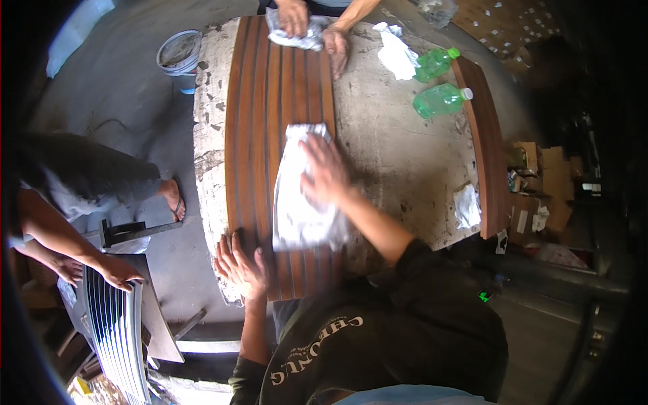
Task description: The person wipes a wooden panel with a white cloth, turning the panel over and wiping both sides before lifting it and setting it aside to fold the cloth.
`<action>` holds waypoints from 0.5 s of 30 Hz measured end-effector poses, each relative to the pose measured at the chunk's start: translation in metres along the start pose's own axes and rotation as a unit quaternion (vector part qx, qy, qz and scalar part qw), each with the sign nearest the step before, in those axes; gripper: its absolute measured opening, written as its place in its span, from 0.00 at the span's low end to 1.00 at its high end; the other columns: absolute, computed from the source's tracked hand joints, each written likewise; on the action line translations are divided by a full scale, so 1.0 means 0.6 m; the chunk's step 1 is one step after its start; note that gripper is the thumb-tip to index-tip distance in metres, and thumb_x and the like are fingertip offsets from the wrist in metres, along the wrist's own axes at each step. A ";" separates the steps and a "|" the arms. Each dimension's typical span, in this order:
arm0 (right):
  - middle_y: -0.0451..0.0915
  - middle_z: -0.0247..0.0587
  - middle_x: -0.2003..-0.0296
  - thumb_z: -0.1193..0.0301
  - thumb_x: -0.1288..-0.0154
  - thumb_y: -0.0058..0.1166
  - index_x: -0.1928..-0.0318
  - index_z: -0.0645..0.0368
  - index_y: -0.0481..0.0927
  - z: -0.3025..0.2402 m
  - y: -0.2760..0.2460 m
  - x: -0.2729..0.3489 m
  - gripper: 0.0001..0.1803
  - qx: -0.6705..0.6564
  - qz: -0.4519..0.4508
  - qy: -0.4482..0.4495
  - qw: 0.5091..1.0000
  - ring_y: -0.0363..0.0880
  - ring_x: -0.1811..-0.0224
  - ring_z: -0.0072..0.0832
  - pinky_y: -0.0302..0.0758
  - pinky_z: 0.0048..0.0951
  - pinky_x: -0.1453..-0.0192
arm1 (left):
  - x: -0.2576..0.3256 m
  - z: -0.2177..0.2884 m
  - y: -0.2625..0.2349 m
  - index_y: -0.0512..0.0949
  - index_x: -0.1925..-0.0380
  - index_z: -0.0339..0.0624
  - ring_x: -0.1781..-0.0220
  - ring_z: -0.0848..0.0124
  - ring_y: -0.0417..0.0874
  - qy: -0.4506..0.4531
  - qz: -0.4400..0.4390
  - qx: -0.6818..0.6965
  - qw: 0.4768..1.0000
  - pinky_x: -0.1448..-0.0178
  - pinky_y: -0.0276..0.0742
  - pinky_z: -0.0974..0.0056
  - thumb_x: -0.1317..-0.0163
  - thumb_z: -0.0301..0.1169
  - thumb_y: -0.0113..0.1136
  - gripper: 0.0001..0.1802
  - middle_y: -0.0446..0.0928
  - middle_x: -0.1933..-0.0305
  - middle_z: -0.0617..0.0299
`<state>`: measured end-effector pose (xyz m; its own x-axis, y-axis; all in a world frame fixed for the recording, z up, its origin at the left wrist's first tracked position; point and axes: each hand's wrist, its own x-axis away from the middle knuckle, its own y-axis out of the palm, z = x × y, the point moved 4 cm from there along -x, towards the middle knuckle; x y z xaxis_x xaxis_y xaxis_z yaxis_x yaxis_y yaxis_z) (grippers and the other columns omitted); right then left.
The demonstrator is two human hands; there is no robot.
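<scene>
A long brown wooden panel point(250, 135) with dark lengthwise stripes lies along the left part of the worktable. Spread flat, my right hand point(324, 172) presses on a white cloth point(297, 209) that rests on the panel's near half; cloth and hand are slightly blurred. My left hand point(241, 266) lies open over the panel's near left edge, with fingers spread and nothing held. At the panel's far end another person's hand point(293, 19) presses a whitish cloth point(307, 37), while that person's other hand point(335, 50) rests at the panel's right edge.
The worn, pale worktable point(378, 155) carries two green bottles point(442, 101), crumpled white paper point(395, 54), another white scrap point(466, 206) and a brown board point(482, 142) along its right side. A bucket point(179, 52) stands far left. Nearer left, another person handles a striped panel point(118, 331).
</scene>
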<state>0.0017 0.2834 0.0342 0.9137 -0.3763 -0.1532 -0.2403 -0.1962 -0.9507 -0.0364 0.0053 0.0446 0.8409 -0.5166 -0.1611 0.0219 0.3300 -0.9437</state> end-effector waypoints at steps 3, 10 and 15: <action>0.44 0.48 0.28 0.55 0.33 0.40 0.29 0.55 0.47 0.083 -0.010 -0.133 0.37 0.064 -0.009 0.070 0.995 0.39 0.25 0.39 0.37 0.38 0.24 | -0.014 0.013 0.000 0.61 0.36 0.45 0.31 0.53 0.58 0.010 -0.011 0.016 1.000 0.31 0.46 0.47 0.36 0.52 0.43 0.32 0.61 0.34 0.50; 0.42 0.52 0.29 0.59 0.36 0.46 0.31 0.59 0.50 -0.097 0.030 -0.031 0.37 0.023 -0.126 -0.006 0.992 0.39 0.26 0.45 0.37 0.47 0.24 | -0.011 -0.003 0.010 0.59 0.35 0.43 0.31 0.52 0.58 -0.024 -0.032 0.009 0.999 0.31 0.46 0.45 0.37 0.57 0.42 0.38 0.60 0.34 0.48; 0.44 0.47 0.28 0.53 0.39 0.45 0.30 0.53 0.50 -0.164 0.042 -0.010 0.40 -0.015 -0.182 -0.174 0.968 0.40 0.26 0.42 0.34 0.45 0.24 | -0.010 -0.004 0.007 0.60 0.36 0.41 0.31 0.52 0.57 -0.011 -0.042 0.042 0.998 0.31 0.43 0.41 0.42 0.48 0.49 0.36 0.60 0.34 0.48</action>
<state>-0.0422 0.1917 0.0379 0.9933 0.0493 0.1042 0.1140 -0.2864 -0.9513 -0.0429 0.0081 0.0411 0.8456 -0.5284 -0.0759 0.1369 0.3522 -0.9259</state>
